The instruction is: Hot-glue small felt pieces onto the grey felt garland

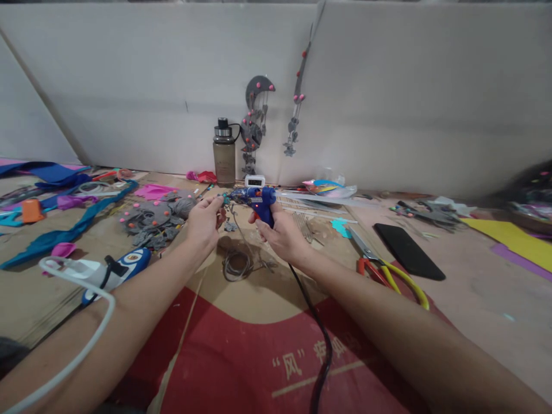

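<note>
My right hand [282, 233] is wrapped round the handle of a blue hot glue gun [261, 198], with a clear glue stick [319, 198] reaching out of its back end. The gun's nozzle points left, towards my left hand [207, 218]. Those left fingers are pinched close to the nozzle, and whatever small piece they hold is too small to make out. Thin grey cord [238, 264] lies in a loose coil on the cardboard below. To the left of it is a pile of grey felt pieces with pink and orange pompoms [150, 217].
Yellow-and-red scissors [383, 267] and a black phone [407, 250] lie at right. A water bottle [224, 155] and a small white clock [254, 181] stand behind. A white-and-blue power strip [116, 273] is by my left forearm; the gun's black cable [321, 339] trails forward.
</note>
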Tool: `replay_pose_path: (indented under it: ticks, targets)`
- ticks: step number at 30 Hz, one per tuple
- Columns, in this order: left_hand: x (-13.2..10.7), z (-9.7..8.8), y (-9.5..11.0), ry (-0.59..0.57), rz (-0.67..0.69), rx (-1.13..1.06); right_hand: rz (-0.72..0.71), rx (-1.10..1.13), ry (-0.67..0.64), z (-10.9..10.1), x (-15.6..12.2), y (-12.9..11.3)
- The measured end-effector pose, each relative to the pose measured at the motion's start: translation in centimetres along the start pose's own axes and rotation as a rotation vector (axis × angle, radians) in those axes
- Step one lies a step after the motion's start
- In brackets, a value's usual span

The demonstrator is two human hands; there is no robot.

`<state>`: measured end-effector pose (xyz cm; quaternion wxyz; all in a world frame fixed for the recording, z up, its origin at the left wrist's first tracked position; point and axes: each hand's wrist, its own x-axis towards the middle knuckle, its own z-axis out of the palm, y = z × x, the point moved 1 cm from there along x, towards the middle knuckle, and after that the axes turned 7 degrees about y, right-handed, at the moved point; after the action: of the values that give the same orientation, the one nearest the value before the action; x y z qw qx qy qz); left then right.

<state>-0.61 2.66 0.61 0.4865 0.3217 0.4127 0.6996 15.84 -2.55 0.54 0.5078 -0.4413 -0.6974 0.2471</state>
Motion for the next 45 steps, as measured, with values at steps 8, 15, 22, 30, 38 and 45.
replay_pose_path:
  ticks: [8, 15, 22, 30, 38, 45]
  targets:
    - [-0.26, 0.00, -0.21, 0.003, 0.016, 0.009, -0.008, -0.069, -0.009, 0.12, -0.21, -1.06]
    - [-0.12, 0.05, -0.38, 0.016, 0.032, 0.000, -0.058, -0.149, 0.034, 0.24, -0.33, -0.86]
    - [-0.01, 0.00, -0.38, 0.005, 0.032, -0.021, -0.075, -0.183, 0.037, 0.18, -0.44, -0.80]
    - [-0.19, 0.08, -0.25, 0.011, 0.014, -0.026, -0.051, -0.232, 0.049, 0.20, -0.50, -0.83]
    - [-0.13, 0.05, -0.26, 0.004, 0.021, -0.024, -0.065, -0.238, 0.060, 0.20, -0.45, -0.79]
    - [-0.04, 0.07, -0.40, 0.025, 0.014, -0.022, -0.080, -0.207, 0.066, 0.23, -0.48, -0.70]
